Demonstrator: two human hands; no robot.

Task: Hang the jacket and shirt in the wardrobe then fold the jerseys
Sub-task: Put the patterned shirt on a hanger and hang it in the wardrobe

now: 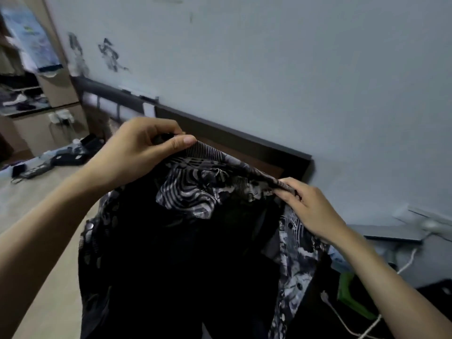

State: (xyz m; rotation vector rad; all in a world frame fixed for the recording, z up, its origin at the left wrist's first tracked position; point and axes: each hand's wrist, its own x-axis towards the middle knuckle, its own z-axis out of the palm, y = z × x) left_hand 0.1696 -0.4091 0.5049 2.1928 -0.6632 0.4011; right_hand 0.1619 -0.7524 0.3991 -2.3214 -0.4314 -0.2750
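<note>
**Patterned shirt held up by both hands before the bedroom wall**

Pale blue-grey wall (269, 69) filled the background, marked with dark smudges at upper left. A dark headboard (220, 135) ran along its base. At far left stood an open wardrobe (29, 94) with clothes on its shelves, blurred. Assorted items lay on the floor (36, 216) before it, too blurred to identify.

The left hand (137, 152) was raised at centre frame, forearm extending up from the lower left. Its thumb and curled fingers pinched the shoulder edge of a black-and-white patterned shirt (195, 192). The right hand (310, 211) sat lower and to the right, forearm entering from the lower right corner, back of the hand toward the camera. Its fingers were curled over the opposite shoulder edge, gripping the cloth.

The shirt hung between the two hands, collar uppermost, its open buttoned front falling below the right hand. Its dark interior faced the camera. A white cable (342, 319) and a green item (349, 294) lay at lower right.
</note>
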